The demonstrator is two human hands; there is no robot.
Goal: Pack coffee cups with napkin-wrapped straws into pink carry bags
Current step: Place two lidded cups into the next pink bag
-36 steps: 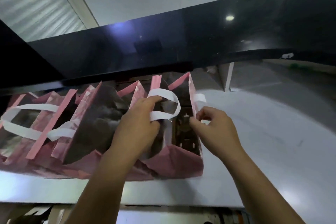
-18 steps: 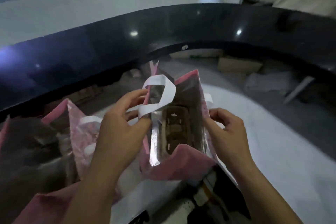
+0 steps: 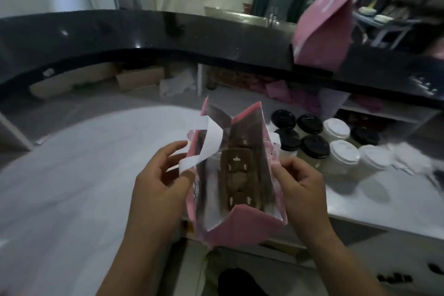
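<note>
Now 1 pink bag (image 3: 240,228) is held upright at near edge of tabletop (image 3: 84,163), mouth up, long axis of the mouth running away from the person; left hand (image 3: 163,182) & right hand (image 3: 300,187) each pinch a side wall. Right of it: 8 cups (image 3: 314,146), 5 w/ black lids, 3 white; 2nd pink bag (image 3: 324,24) on black ledge (image 3: 168,31).

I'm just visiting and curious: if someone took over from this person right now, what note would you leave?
Left hand grips the open pink carry bag by its left wall; right hand grips its right wall.
Inside: a cardboard insert, no cup visible.
Lidded cups stand on the counter to the right; a second pink bag sits on the black ledge.
Done: bag held open.
To do: load cups and wrapped straws; straws not visible.
</note>
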